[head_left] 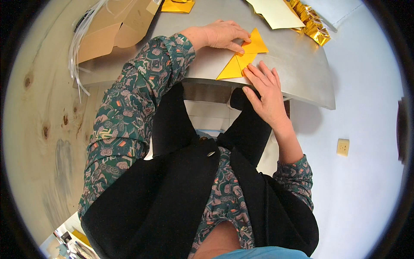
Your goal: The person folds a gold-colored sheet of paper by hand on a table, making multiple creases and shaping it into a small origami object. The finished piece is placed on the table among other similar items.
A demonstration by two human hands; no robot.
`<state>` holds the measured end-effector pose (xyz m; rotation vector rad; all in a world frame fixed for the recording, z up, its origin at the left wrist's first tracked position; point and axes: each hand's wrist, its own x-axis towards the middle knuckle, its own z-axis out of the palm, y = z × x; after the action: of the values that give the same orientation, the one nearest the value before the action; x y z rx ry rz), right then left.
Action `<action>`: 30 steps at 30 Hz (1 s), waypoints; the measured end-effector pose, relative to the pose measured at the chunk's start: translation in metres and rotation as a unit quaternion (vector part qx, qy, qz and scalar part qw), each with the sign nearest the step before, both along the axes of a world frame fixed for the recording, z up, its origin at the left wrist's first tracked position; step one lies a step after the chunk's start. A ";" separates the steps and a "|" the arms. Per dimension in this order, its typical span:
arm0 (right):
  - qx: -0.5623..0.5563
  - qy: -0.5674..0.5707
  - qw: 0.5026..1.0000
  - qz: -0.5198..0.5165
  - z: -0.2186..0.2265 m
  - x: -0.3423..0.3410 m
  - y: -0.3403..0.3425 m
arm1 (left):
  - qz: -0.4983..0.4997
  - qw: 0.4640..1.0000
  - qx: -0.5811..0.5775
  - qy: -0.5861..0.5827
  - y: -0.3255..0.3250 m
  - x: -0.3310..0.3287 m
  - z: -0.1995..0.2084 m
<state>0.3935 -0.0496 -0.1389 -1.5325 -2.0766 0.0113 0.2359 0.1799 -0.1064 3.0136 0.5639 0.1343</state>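
A yellow-orange sheet of folded paper (235,67) lies near the front edge of the grey table, with pointed triangular ends and visible creases. From the left, my left hand (222,34) rests on its upper part, fingers stretched and the thumb apart from them. At the paper's lower right, my right hand (266,90) has its fingers spread, fingertips touching or just over the edge. Neither hand is closed round the paper.
An opened cardboard box (123,32) stands at the left, with white plastic strips (75,47) hanging beside it. More folded yellow paper (178,6) lies at the far edge of view. Pale yellow sheets (276,14) and a shiny gold foil bundle (317,26) are at the far right.
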 end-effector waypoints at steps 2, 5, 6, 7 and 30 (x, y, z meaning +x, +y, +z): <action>0.034 -0.014 0.999 -0.010 -0.001 -0.002 -0.004 | 0.001 1.000 0.006 -0.006 -0.003 -0.002 0.000; 0.071 0.021 0.997 -0.008 -0.006 0.000 -0.003 | 0.007 0.999 0.016 -0.028 -0.012 -0.008 -0.002; 0.078 0.041 0.996 -0.005 -0.007 0.001 -0.003 | 0.016 0.999 0.023 -0.031 -0.017 -0.010 -0.004; 0.084 0.061 0.995 -0.002 -0.009 0.003 -0.003 | 0.023 0.999 0.020 -0.044 -0.023 -0.012 -0.006; 0.149 0.099 0.983 -0.030 -0.020 0.000 0.001 | 0.037 0.997 0.043 -0.049 -0.047 -0.022 -0.011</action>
<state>0.3934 -0.0484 -0.1585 -1.3528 -1.7838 -0.1560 0.2138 0.1328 -0.1172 3.0488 0.6771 0.3159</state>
